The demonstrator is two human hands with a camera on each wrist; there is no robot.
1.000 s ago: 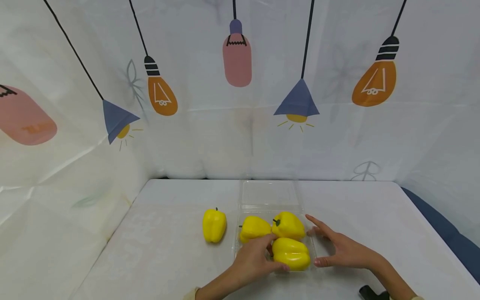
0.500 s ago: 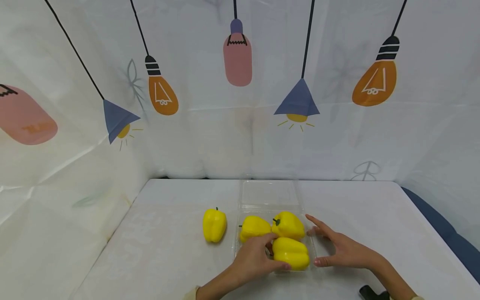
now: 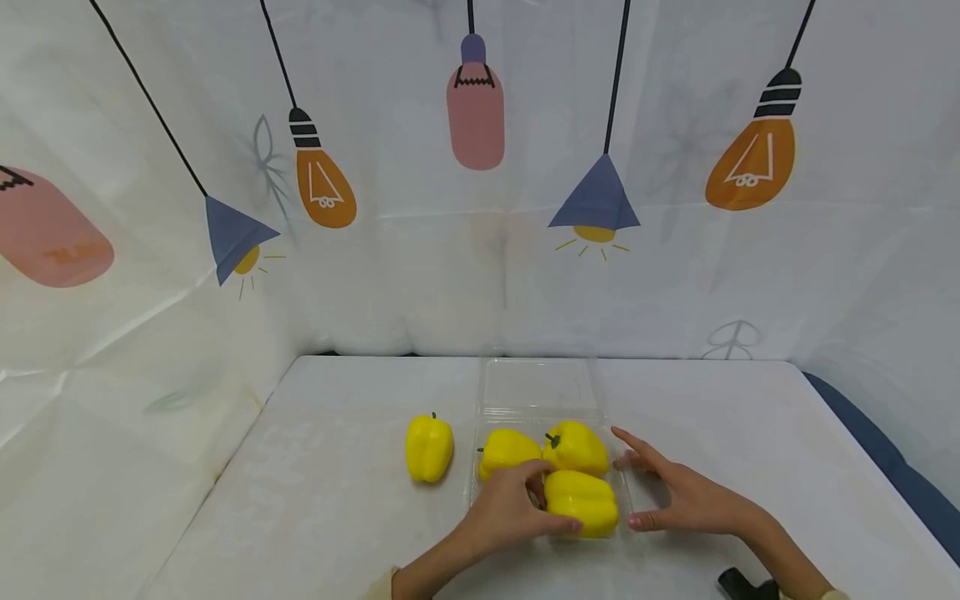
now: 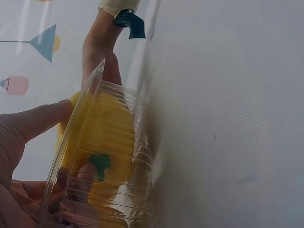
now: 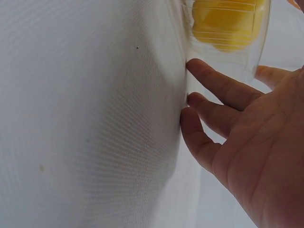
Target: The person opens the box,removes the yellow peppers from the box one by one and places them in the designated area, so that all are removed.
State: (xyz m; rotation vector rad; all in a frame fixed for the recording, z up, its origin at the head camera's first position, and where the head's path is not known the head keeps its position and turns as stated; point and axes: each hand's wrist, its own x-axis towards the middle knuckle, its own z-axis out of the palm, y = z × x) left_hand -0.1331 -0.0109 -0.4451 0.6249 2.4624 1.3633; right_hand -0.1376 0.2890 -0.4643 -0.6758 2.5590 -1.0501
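In the head view, a clear plastic clamshell box [image 3: 540,390] lies with its lid folded back, holding three yellow bell peppers. My left hand [image 3: 501,510] grips the near bell pepper [image 3: 588,503], its thumb on the near side and fingers at the left end. Through the ribbed wall in the left wrist view, this bell pepper [image 4: 114,126] shows a green stem close to the fingers. Behind it sit the left bell pepper [image 3: 507,448] and the right bell pepper [image 3: 581,450]. My right hand [image 3: 686,500] is spread beside the box's right wall, fingertips down at the tabletop in the right wrist view.
One more yellow bell pepper [image 3: 429,450] stands on the white table [image 3: 337,500], left of the box. A black object [image 3: 742,585] shows near the right forearm at the bottom edge. A printed curtain [image 3: 375,283] hangs behind the table.
The near bell pepper has turned slightly within the left hand, its right end tipping toward the near edge. The right hand stays in place.
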